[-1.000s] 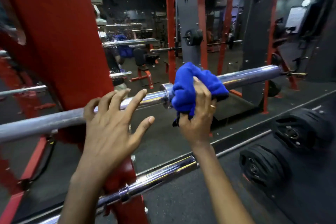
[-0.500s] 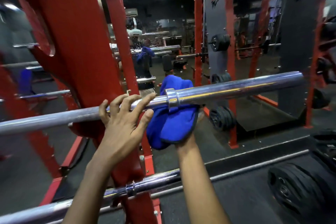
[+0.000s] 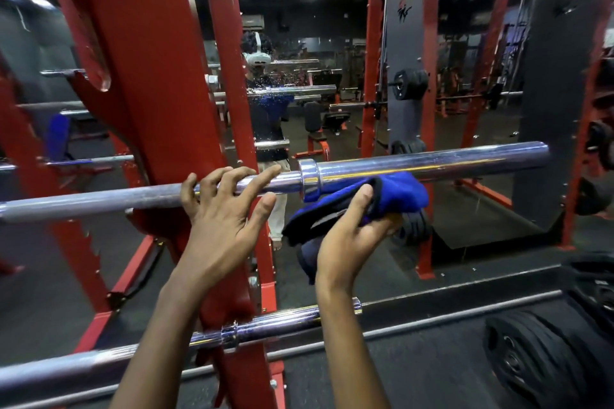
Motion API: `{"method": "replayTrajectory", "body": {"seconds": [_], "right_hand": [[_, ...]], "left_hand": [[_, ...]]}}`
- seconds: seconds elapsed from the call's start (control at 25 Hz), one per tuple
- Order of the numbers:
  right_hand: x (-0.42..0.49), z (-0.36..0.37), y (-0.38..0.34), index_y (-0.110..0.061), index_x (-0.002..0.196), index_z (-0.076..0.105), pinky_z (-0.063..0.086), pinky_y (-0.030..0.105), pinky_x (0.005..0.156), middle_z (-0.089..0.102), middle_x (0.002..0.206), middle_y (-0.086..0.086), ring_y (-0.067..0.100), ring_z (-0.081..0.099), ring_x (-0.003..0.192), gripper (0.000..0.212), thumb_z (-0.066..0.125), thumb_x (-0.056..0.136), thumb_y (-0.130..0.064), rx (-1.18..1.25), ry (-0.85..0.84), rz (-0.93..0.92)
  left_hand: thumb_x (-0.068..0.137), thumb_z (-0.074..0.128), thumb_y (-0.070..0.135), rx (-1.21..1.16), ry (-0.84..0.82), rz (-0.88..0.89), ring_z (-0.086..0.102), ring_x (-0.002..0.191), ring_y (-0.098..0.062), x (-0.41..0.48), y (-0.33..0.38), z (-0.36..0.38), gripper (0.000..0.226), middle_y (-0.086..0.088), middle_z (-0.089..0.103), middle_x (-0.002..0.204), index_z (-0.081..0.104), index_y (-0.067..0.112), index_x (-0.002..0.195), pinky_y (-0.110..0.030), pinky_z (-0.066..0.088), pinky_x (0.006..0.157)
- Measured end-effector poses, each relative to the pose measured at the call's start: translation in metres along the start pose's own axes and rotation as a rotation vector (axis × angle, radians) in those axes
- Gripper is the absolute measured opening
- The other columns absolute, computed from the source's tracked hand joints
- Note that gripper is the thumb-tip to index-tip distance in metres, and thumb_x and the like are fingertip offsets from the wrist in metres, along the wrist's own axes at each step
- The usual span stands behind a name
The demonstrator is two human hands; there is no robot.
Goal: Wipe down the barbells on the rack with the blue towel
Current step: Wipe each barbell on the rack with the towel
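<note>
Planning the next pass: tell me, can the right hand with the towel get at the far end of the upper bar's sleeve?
Probably yes: the right hand holds the blue towel under the sleeve, and nothing sits between it and the bare end.

bare forearms, no sleeves, slim fingers (image 3: 232, 181)

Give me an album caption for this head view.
Left hand steadies the barbell while the right hand wipes underneath with a towel.

Both bare forearms reach up and away from the near edge. The left hand (image 3: 222, 209) has its fingers spread and hooked, thumb apart. The right hand (image 3: 352, 229), palm up, is closed, thumb pointing far.
</note>
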State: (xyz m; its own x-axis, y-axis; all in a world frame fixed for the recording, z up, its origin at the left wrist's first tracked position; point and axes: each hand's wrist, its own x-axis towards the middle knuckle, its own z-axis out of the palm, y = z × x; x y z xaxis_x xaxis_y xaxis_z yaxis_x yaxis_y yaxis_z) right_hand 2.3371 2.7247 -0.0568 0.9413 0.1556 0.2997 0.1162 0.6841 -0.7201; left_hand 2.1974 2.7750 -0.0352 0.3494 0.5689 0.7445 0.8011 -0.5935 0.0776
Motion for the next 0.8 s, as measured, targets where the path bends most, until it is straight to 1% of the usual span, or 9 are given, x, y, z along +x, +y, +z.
{"method": "replayTrajectory", "body": {"seconds": [0.04, 0.08, 0.16, 0.28, 0.44, 0.52, 0.6, 0.68, 0.8], "right_hand": [[-0.002, -0.004, -0.004, -0.016, 0.136, 0.055, 0.035, 0.029, 0.115, 0.051, 0.14, 0.01, 0.023, 0.05, 0.129, 0.055, 0.056, 0.089, -0.046, -0.195, -0.065, -0.189], [0.0, -0.006, -0.005, -0.01, 0.141, 0.054, 0.033, 0.037, 0.115, 0.047, 0.147, 0.011, 0.028, 0.046, 0.129, 0.062, 0.057, 0.087, -0.04, -0.411, -0.161, -0.331], [0.018, -0.008, -0.006, -0.015, 0.142, 0.056, 0.031, 0.049, 0.109, 0.046, 0.153, -0.001, 0.03, 0.047, 0.127, 0.069, 0.06, 0.077, -0.035, -0.724, -0.353, -0.523], [0.068, -0.009, -0.014, -0.021, 0.131, 0.065, 0.034, 0.05, 0.104, 0.061, 0.14, -0.009, 0.025, 0.056, 0.122, 0.063, 0.069, 0.07, -0.037, -0.876, -0.505, -0.697], [0.129, -0.013, -0.033, -0.026, 0.102, 0.068, 0.035, 0.047, 0.097, 0.071, 0.112, -0.003, 0.032, 0.061, 0.107, 0.046, 0.053, 0.076, -0.06, -1.119, -0.407, -0.646], [0.122, -0.007, -0.036, -0.026, 0.087, 0.061, 0.036, 0.046, 0.093, 0.071, 0.098, -0.002, 0.032, 0.062, 0.098, 0.04, 0.047, 0.077, -0.062, -1.245, -0.5, -0.758], [0.113, -0.002, -0.035, -0.026, 0.087, 0.061, 0.036, 0.043, 0.087, 0.07, 0.093, -0.002, 0.031, 0.062, 0.093, 0.038, 0.046, 0.078, -0.06, -1.2, -0.646, -0.898], [0.127, -0.005, -0.038, -0.025, 0.083, 0.06, 0.037, 0.042, 0.081, 0.067, 0.083, -0.003, 0.031, 0.062, 0.086, 0.036, 0.047, 0.078, -0.059, -1.132, -0.713, -0.941], [0.173, -0.023, -0.042, -0.025, 0.069, 0.048, 0.038, 0.042, 0.078, 0.063, 0.07, 0.004, 0.036, 0.061, 0.08, 0.038, 0.045, 0.078, -0.061, -1.162, -0.585, -0.818]], "left_hand": [[0.102, 0.009, 0.064, -0.004, 0.0, 0.009, 0.031, 0.134, -0.015, 0.0, 0.002, -0.002, 0.051, 0.012, 0.05, 0.133, 0.034, 0.058, 0.146, -0.046, 0.0, 0.116], [0.103, 0.01, 0.063, 0.001, 0.01, 0.011, 0.031, 0.135, -0.016, -0.001, 0.002, -0.002, 0.051, 0.012, 0.05, 0.134, 0.035, 0.057, 0.147, -0.047, 0.001, 0.116], [0.104, 0.015, 0.061, 0.01, 0.014, 0.016, 0.032, 0.138, -0.017, -0.003, 0.0, -0.001, 0.05, 0.012, 0.05, 0.136, 0.037, 0.054, 0.148, -0.049, 0.003, 0.117], [0.103, 0.026, 0.057, 0.042, 0.016, 0.028, 0.033, 0.141, -0.019, -0.005, 0.001, 0.0, 0.049, 0.01, 0.05, 0.139, 0.038, 0.05, 0.15, -0.051, 0.007, 0.119], [0.102, 0.03, 0.058, 0.049, 0.005, -0.014, 0.03, 0.144, -0.021, -0.006, 0.006, -0.003, 0.048, 0.009, 0.049, 0.145, 0.038, 0.051, 0.149, -0.052, 0.004, 0.119], [0.1, 0.022, 0.063, -0.012, -0.044, -0.046, 0.028, 0.146, -0.022, 0.0, 0.014, -0.006, 0.053, 0.009, 0.045, 0.152, 0.035, 0.052, 0.15, -0.049, 0.001, 0.119], [0.098, 0.014, 0.065, -0.067, -0.086, 0.026, 0.03, 0.147, -0.022, 0.013, 0.031, -0.005, 0.06, 0.007, 0.039, 0.159, 0.028, 0.049, 0.154, -0.044, 0.009, 0.118], [0.099, 0.014, 0.063, -0.078, -0.111, 0.126, 0.036, 0.144, -0.02, 0.024, 0.049, 0.001, 0.061, 0.003, 0.041, 0.159, 0.024, 0.045, 0.157, -0.041, 0.02, 0.115], [0.102, 0.023, 0.056, -0.008, -0.09, 0.172, 0.048, 0.133, -0.022, 0.029, 0.053, 0.011, 0.056, 0.0, 0.05, 0.15, 0.03, 0.04, 0.155, -0.041, 0.028, 0.106]]}}
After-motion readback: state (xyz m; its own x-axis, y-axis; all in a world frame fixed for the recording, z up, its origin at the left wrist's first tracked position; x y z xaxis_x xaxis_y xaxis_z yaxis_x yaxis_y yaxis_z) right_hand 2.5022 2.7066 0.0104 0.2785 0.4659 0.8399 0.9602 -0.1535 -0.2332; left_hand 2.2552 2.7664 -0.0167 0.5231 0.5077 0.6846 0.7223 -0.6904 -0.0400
